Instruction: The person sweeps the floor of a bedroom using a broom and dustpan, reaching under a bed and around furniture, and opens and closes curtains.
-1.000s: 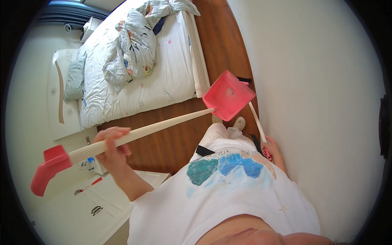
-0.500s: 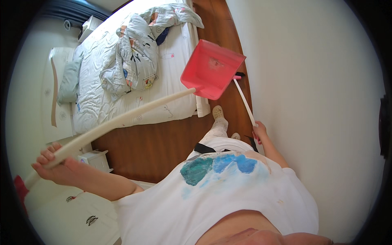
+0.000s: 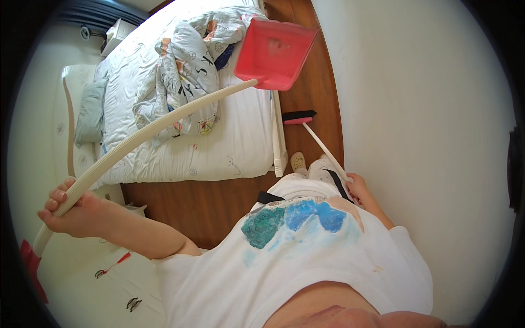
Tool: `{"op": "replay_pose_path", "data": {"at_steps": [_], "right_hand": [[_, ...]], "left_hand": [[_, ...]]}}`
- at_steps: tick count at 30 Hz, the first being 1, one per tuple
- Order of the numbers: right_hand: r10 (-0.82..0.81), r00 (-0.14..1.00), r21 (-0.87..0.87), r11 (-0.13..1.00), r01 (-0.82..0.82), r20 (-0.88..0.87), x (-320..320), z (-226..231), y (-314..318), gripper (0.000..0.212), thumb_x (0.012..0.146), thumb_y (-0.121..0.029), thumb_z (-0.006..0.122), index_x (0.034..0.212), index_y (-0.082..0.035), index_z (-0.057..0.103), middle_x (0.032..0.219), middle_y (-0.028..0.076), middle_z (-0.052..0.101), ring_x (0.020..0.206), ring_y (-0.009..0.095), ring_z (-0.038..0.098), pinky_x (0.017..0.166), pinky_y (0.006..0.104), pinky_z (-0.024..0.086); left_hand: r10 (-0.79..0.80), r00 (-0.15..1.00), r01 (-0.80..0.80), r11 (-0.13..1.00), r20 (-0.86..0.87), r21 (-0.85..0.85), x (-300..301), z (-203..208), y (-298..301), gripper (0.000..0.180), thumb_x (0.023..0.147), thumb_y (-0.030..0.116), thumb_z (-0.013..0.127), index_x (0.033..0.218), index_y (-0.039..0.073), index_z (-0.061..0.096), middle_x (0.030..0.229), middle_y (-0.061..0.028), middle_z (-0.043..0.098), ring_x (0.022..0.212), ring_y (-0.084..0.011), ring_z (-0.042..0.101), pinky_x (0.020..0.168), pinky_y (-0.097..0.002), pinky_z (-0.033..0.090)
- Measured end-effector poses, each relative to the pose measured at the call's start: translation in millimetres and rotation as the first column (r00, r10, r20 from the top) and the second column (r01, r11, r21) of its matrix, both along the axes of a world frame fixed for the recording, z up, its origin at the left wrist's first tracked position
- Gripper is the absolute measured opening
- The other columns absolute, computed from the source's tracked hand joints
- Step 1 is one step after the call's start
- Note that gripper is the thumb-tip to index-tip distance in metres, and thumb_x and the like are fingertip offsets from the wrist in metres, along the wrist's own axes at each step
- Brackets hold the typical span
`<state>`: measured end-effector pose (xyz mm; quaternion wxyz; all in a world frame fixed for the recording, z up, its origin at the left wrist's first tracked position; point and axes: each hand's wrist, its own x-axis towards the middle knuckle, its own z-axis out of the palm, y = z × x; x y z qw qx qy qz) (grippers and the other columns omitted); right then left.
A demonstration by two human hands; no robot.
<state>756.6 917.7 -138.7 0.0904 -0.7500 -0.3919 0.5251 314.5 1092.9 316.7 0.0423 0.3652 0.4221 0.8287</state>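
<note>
My left hand is closed around the cream pole of a long-handled dustpan, out at the left. The pole runs up and to the right to the red pan, which is held in the air in front of the bed's foot end, its hollow side facing me. Low at my right side, my right hand grips the pale handle of a broom. The broom's pink head with black bristles is down over the wooden floor, close to the foot of the bed; whether the bristles touch the floor I cannot tell.
A bed with white sheets, a rumpled patterned quilt and a green pillow fills the left and centre. A white wall rises close on my right. Between them runs a strip of wooden floor. White cabinet doors stand lower left.
The dustpan's pan has risen farther up in the view. The broom's head has swung left from beside the wall toward the bed's foot. Both hands keep their grip.
</note>
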Motion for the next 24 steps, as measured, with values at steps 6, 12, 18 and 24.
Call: {"op": "replay_pose_path", "data": {"at_steps": [6, 12, 18, 24], "right_hand": [[-0.1, 0.99, 0.103, 0.989, 0.11, -0.104, -13, -65, 80, 0.035, 0.075, -0.006, 0.045, 0.11, -0.004, 0.047, 0.055, 0.006, 0.05, 0.036, 0.012, 0.041, 0.033, 0.0265, 0.034], [-0.257, 0.943, 0.016, 0.964, 0.266, -0.211, -35, -5, 154, 0.037, 0.079, -0.009, 0.045, 0.116, -0.006, 0.042, 0.053, 0.004, 0.047, 0.035, 0.01, 0.038, 0.032, 0.0238, 0.032], [-0.15, 0.986, -0.132, 0.981, 0.139, -0.079, 29, 61, 96, 0.037, 0.077, -0.008, 0.048, 0.114, -0.01, 0.045, 0.049, 0.003, 0.045, 0.034, 0.01, 0.038, 0.031, 0.0244, 0.03], [-0.265, 0.961, -0.158, 0.955, 0.25, -0.075, 59, 8, 65, 0.038, 0.076, -0.006, 0.048, 0.114, -0.01, 0.046, 0.049, 0.005, 0.047, 0.034, 0.011, 0.04, 0.031, 0.0258, 0.033]], "left_hand": [[0.028, 0.999, -0.03, 0.998, -0.037, -0.063, 49, -31, 59, 0.031, 0.081, 0.024, 0.042, 0.053, 0.013, 0.034, 0.049, 0.001, 0.039, 0.048, -0.0108, 0.039, 0.051, -0.0274, 0.035], [-0.011, 0.996, -0.002, 0.988, -0.086, -0.151, 91, -49, 101, 0.03, 0.083, 0.025, 0.041, 0.056, 0.013, 0.036, 0.051, 0.0015, 0.039, 0.048, -0.0086, 0.039, 0.055, -0.0249, 0.036], [-0.039, 0.996, 0.024, 0.984, -0.086, -0.174, 111, -64, 148, 0.028, 0.082, 0.025, 0.042, 0.058, 0.013, 0.035, 0.051, -0.0002, 0.039, 0.051, -0.0095, 0.039, 0.055, -0.024, 0.033], [0.009, 0.989, -0.039, 0.978, -0.145, -0.206, 138, -75, 185, 0.026, 0.08, 0.025, 0.043, 0.058, 0.012, 0.034, 0.053, -0.0013, 0.039, 0.052, -0.0109, 0.04, 0.055, -0.0231, 0.032]]}}
